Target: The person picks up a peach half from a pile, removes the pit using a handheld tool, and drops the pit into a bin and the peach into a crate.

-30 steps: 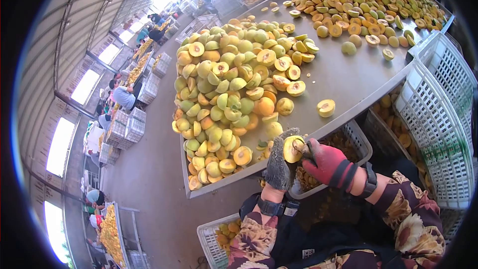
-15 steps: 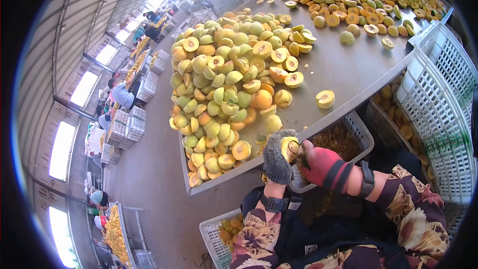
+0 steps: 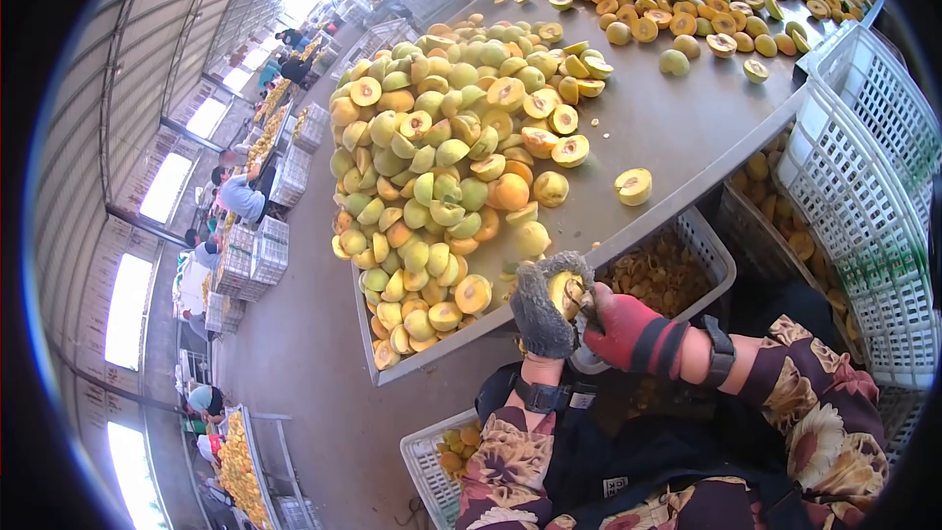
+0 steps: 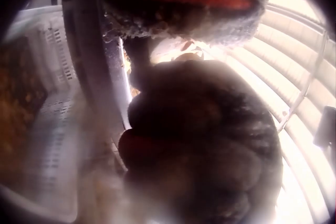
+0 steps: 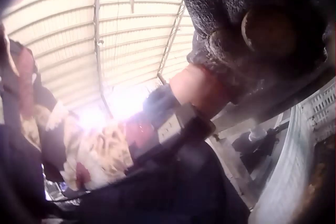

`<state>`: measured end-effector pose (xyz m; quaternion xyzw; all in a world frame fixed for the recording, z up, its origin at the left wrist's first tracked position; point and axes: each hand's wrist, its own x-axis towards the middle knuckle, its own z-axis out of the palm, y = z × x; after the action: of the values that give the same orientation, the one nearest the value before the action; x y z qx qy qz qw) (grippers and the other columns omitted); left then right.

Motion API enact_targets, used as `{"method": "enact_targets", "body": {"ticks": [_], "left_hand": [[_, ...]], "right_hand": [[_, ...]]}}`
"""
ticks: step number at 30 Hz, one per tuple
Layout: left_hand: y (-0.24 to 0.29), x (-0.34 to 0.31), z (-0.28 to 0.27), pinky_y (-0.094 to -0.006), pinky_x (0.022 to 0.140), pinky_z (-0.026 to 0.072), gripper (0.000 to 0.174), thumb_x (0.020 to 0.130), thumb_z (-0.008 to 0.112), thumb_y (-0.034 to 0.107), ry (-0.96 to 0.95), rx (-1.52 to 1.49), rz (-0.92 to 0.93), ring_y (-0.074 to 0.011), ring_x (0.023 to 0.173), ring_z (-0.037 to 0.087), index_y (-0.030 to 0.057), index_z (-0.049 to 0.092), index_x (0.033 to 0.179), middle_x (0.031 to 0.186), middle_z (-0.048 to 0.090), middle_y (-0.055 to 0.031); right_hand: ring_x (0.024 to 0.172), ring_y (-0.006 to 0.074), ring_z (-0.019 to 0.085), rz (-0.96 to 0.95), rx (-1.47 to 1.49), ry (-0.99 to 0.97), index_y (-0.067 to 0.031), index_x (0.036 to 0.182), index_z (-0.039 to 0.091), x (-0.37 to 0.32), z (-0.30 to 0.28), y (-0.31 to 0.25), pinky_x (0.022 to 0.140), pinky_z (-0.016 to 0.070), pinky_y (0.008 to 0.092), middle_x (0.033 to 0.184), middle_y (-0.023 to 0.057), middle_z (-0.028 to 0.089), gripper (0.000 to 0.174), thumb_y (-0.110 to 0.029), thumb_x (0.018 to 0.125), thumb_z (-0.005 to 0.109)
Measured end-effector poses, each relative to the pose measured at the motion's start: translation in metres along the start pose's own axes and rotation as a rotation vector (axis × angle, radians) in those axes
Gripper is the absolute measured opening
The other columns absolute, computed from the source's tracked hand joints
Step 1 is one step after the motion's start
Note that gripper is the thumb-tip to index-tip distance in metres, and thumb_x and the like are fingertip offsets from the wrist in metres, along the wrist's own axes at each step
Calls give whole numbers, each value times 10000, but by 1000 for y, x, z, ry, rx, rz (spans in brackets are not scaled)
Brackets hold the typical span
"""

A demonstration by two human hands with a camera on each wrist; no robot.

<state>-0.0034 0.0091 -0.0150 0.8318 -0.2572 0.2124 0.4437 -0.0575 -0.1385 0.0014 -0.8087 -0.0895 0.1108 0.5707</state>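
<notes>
In the head view my left hand [image 3: 545,312], in a grey knitted glove, grips a yellow peach half [image 3: 563,292] with its cut face turned toward the right hand. My right hand [image 3: 633,332], in a red and black glove, holds a small dark tool [image 3: 587,306] against that cut face. Most of the tool is hidden in the fist, and I cannot tell its exact kind. Curled glove fingers [image 4: 199,145] fill the dark left wrist view. In the right wrist view, the grey glove [image 5: 252,3] appears at upper right.
A large heap of peach halves [image 3: 442,157] covers the near end of the metal table [image 3: 677,147]. One half [image 3: 633,186] lies apart by its edge. Below stands a bin [image 3: 721,265] of brown scraps. White crates [image 3: 854,226] lean at right; another crate [image 3: 417,461] is lower left.
The grey-gloved fingers have closed further around the peach half, and both hands have shifted slightly left. The tool stays at the cut face. The head view has shifted slightly.
</notes>
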Motion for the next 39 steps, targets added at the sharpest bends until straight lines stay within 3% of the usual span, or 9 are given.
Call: {"method": "enact_targets", "body": {"ticks": [7,10,16,19,22,27,31,34,39], "left_hand": [[22,16,-11,-345,743,511,254,866,569,242,-161,-46,39,-255,788,656,14,629,962,855,674,-122],[8,10,-7,-320,746,516,332,943,475,300,-135,-921,-741,-209,791,655,9,634,920,844,682,-104],[12,14,-13,-314,729,516,357,931,494,347,-249,-759,-604,-204,769,650,19,631,898,822,680,-105],[2,15,-16,-345,715,512,310,872,563,323,-342,-255,-155,-244,759,648,22,628,906,833,671,-118],[11,16,-16,-377,711,505,290,822,609,301,-317,-235,-128,-289,759,642,26,624,913,853,660,-130],[19,13,-8,-351,727,505,394,895,516,410,-74,10,27,-253,731,644,28,611,882,806,662,-108],[9,9,-4,-314,723,515,549,960,388,514,-230,-426,-437,-221,698,639,25,618,862,793,667,-80],[8,13,-9,-313,733,516,369,988,388,279,-270,-866,-828,-182,760,639,23,632,882,818,674,-74],[6,11,-12,-303,697,522,543,1001,313,432,-344,-486,-498,-173,719,633,11,632,875,805,669,-80]], "right_hand": [[817,396,642,55,121,-76,60,1076,462,-2,-3,3,703,515,415,845,269,627,427,-219,786,604],[767,349,650,122,206,-161,43,1071,479,-10,-16,-12,699,518,408,827,221,638,395,-213,795,599],[627,171,600,203,639,-423,-19,1031,540,-3,-17,7,580,504,320,740,68,608,268,-187,829,590],[612,135,590,-48,449,-131,-31,1004,555,-1,10,21,545,488,284,722,50,592,228,-183,838,588],[628,153,596,258,545,-357,-23,1016,554,-5,-9,5,565,499,303,738,58,599,241,-178,836,590],[677,209,620,250,580,-329,-4,1042,539,-4,-11,0,620,515,345,751,78,614,283,-181,826,589],[736,311,646,65,200,-149,15,1085,519,-4,3,10,676,514,384,806,151,642,372,-198,793,605],[800,375,643,91,100,-171,24,1103,509,-3,3,12,726,505,407,872,206,644,426,-216,768,619],[600,192,591,212,435,-338,-9,1109,498,-8,-15,-6,536,483,304,759,88,600,349,-193,825,586]]}}
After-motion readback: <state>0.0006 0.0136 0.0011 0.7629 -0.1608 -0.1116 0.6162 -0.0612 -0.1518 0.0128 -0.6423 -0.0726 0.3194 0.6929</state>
